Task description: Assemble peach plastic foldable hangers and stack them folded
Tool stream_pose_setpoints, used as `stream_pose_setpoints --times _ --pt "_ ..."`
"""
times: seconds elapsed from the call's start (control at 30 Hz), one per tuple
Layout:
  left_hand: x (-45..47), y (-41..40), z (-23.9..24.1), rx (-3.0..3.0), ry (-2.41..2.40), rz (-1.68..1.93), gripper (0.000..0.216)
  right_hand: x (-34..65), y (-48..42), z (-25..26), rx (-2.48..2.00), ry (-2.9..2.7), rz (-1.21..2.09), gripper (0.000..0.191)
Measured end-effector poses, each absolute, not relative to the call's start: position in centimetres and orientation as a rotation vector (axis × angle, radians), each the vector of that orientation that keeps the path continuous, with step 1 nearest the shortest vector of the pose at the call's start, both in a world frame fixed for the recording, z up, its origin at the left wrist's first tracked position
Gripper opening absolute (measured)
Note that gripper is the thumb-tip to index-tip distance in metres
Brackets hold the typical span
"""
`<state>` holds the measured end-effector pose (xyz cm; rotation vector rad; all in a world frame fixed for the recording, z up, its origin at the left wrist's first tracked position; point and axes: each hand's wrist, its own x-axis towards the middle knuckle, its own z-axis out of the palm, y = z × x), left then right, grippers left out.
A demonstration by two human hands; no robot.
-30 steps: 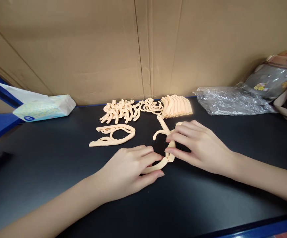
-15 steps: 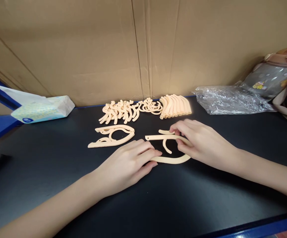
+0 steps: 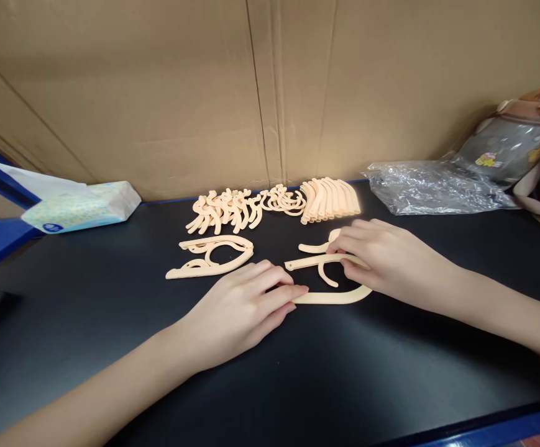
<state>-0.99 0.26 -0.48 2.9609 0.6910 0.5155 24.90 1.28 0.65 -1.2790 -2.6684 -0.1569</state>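
From my remote seat I have the cream two-armed frame [image 3: 332, 298] between both hands at the middle of the black surface [image 3: 260, 397], fingers of the left hand [image 3: 246, 304] pinching its lower arm's end, those of the right hand [image 3: 384, 254] closed on its upper arm by the hidden bend. I'd hold the left pinch steady and swing the right gently, sparing the joint. Just leftward lies a similar frame [image 3: 218, 269].

A tissue pack [image 3: 83, 208] lies at left, crumpled clear plastic [image 3: 432, 191] at right — brown cardboard [image 3: 158, 93] upright behind both.
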Motion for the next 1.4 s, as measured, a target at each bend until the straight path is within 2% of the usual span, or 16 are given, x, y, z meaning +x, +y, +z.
stream_pose_setpoints --times 0.97,1.1,1.4 --pt "-0.7 0.0 -0.1 2.938 0.698 0.531 0.023 26.1 1.6 2.2 -1.297 -2.729 -0.422 0.019" --pt "-0.8 0.1 -0.1 2.956 0.701 0.55 0.027 27.0 2.1 2.7 -1.354 -2.663 -0.56 0.019" --pt "-1.0 0.0 -0.1 3.002 0.599 0.441 0.038 27.9 2.7 2.0 -1.411 -2.699 -0.608 0.013"
